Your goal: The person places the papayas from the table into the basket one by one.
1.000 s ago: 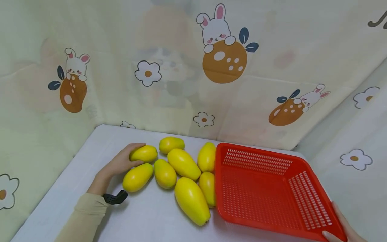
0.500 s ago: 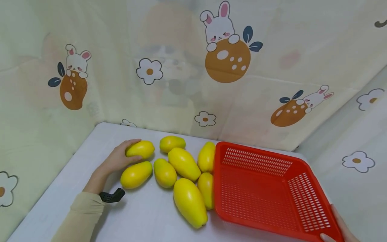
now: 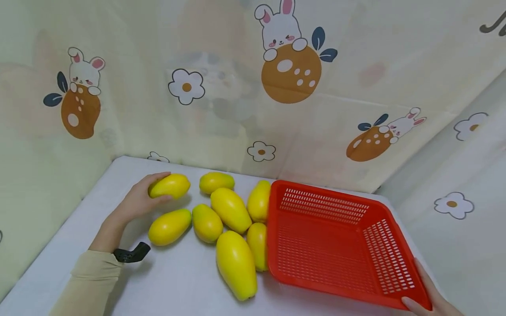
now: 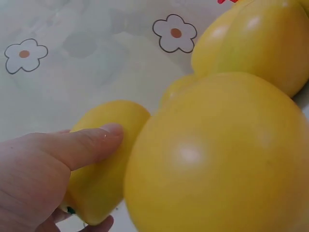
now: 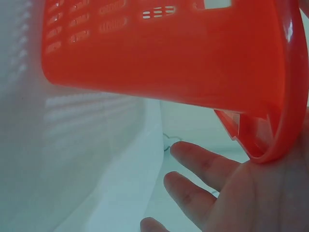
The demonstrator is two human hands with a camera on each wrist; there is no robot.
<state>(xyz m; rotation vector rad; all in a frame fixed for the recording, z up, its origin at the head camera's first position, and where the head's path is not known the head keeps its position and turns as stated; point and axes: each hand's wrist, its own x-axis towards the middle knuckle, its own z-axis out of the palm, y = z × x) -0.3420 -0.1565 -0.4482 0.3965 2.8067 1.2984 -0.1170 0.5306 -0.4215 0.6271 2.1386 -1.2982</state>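
Observation:
In the head view, my left hand (image 3: 136, 197) holds a yellow papaya (image 3: 171, 186) at the back left, thumb on the near side and fingers over its far side. The left wrist view shows the thumb (image 4: 99, 142) pressed along that fruit, beside a larger-looking papaya (image 4: 212, 159). Several more papayas lie in a cluster, among them a big one (image 3: 236, 265) at the front. My right hand (image 3: 431, 294) grips the near right corner of a red plastic basket (image 3: 334, 285), thumb over the rim. Below that rim, other fingers (image 5: 193, 193) stretch out apart in the right wrist view.
The basket's left wall stands close against two papayas, one at the back (image 3: 259, 202) and one nearer (image 3: 258, 246). A white-covered table (image 3: 182, 281) carries everything. Behind and at both sides hangs a printed curtain (image 3: 221, 131) with rabbits and flowers.
My left hand has drawn its papaya leftward and back, widening the gap to the others. The basket and the papayas beside it have shifted slightly left, my right hand still on the corner.

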